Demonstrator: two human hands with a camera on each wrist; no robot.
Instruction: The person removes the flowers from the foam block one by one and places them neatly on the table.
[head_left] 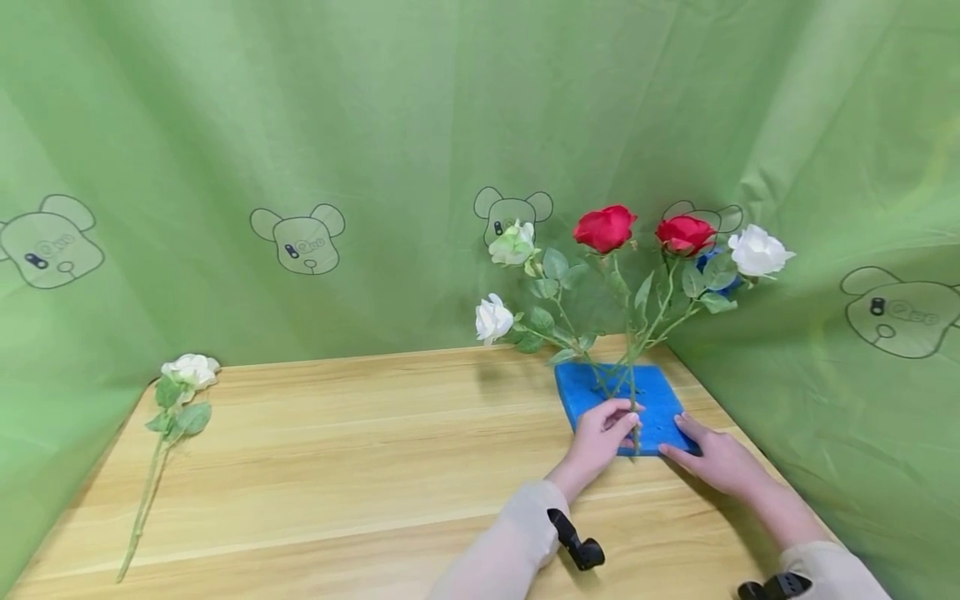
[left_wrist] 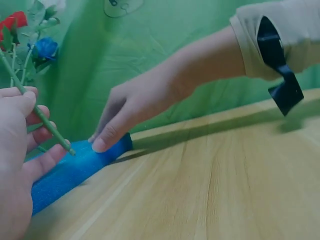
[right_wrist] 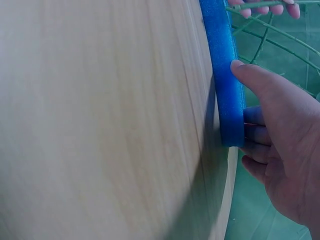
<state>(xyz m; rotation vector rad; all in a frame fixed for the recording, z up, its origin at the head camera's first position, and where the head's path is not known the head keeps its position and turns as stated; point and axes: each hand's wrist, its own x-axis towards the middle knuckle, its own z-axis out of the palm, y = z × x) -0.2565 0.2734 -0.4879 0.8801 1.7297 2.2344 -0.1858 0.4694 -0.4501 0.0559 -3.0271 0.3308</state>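
Observation:
My left hand (head_left: 597,437) pinches the green stem (left_wrist: 42,116) of a red rose (head_left: 605,229) between thumb and fingers. The stem's cut lower end shows just past the fingers in the left wrist view, over the front of a blue foam block (head_left: 663,404). At the block's front right corner my right hand (head_left: 723,462) grips it, thumb (right_wrist: 250,75) against the front side and fingers around the right side. Behind the left hand, another red rose (head_left: 684,235), white roses (head_left: 759,250), a pale green rose (head_left: 512,243) and a blue rose (head_left: 720,275) stand, their stems leaning apart above the block.
One cream rose (head_left: 191,371) lies on the wooden table (head_left: 337,475) at far left, stem toward the front. Green curtains (head_left: 390,167) with bear drawings hang behind and on both sides, close to the block on the right.

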